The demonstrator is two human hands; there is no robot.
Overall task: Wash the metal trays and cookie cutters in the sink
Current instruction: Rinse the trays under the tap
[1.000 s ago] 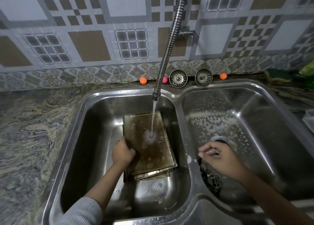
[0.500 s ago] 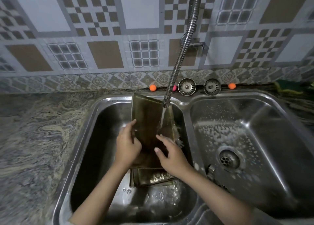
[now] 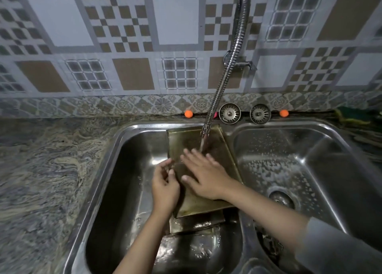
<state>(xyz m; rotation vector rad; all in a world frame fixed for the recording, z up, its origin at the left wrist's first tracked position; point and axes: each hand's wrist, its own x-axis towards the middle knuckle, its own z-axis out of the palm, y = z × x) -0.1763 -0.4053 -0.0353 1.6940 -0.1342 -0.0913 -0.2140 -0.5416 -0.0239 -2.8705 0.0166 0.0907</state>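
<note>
Now left hand (image 3: 165, 188) grip holds one tilted tray (image 3: 198, 149); right hand (image 3: 204, 174) flat, open; another tray (image 3: 196, 222) beneath

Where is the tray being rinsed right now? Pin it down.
In the head view, the tilted tray is in the left sink basin, under the running faucet, held between the left hand and right hand, above more trays.
</note>
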